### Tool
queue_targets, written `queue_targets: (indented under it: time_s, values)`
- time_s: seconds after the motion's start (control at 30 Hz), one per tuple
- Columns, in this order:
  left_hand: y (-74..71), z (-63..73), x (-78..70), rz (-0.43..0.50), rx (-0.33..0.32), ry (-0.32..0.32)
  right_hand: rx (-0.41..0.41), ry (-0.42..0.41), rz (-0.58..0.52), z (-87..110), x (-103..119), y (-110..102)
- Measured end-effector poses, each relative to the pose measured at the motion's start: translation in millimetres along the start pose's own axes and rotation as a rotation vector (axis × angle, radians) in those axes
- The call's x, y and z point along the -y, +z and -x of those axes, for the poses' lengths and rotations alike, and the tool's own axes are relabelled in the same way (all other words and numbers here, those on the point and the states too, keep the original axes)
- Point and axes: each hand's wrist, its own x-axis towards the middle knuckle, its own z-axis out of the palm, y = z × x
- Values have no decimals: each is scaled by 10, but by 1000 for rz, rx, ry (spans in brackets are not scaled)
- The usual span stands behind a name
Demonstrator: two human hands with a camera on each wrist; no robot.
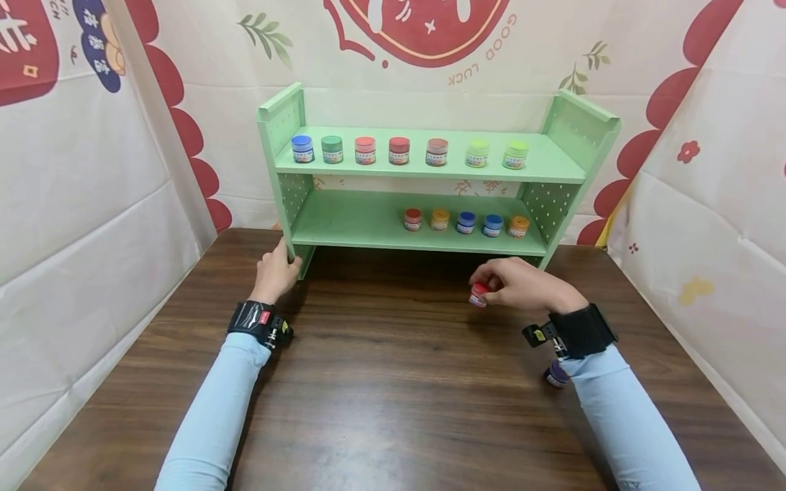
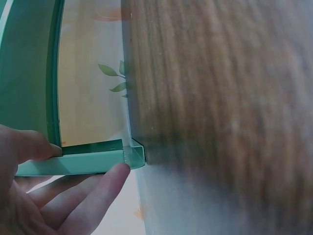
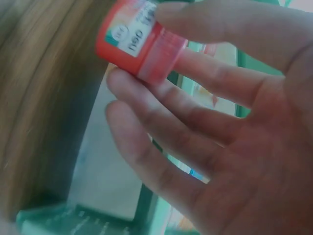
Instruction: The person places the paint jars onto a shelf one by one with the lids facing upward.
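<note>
My left hand (image 1: 275, 274) grips the lower left side panel of a green two-tier shelf (image 1: 344, 235). In the left wrist view the thumb lies on one face of that panel (image 2: 93, 163) and the fingers on the other. My right hand (image 1: 522, 283) holds a small red paint jar (image 1: 478, 294) above the table, in front of the lower tier's right part. The right wrist view shows this jar (image 3: 134, 41) tilted, pinched between thumb and fingers. A dark purple jar (image 1: 556, 375) is on the table beside the right forearm, partly hidden by the sleeve.
Several paint jars stand in a row on the upper tier, from a blue jar (image 1: 303, 149) to a lime one (image 1: 515, 155). On the lower tier, several more run from a red jar (image 1: 413, 219) to an orange one (image 1: 518, 227). Printed cloth (image 1: 430, 102) hangs behind the wooden table (image 1: 368, 382).
</note>
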Motion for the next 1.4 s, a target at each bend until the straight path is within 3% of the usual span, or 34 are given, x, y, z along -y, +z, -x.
queue_targets:
  time_s: [0.27, 0.37, 0.67, 0.97, 1.4]
  values:
    - [-14, 2, 18, 3, -7, -8, -68, -157, 112, -539, 402, -40]
    - [-7, 4, 11, 2, 5, -8, -99, -173, 135, -715, 539, -88]
    - [-8, 1, -2, 5, 6, -5, -139, -142, 94, -1182, 870, -246]
    - [-6, -9, 10, 1, 3, -16, -120, -112, 176, -1586, 1047, -340]
    - [5, -16, 29, -4, -10, -14, -118, 23, 256, -1888, 1030, -302]
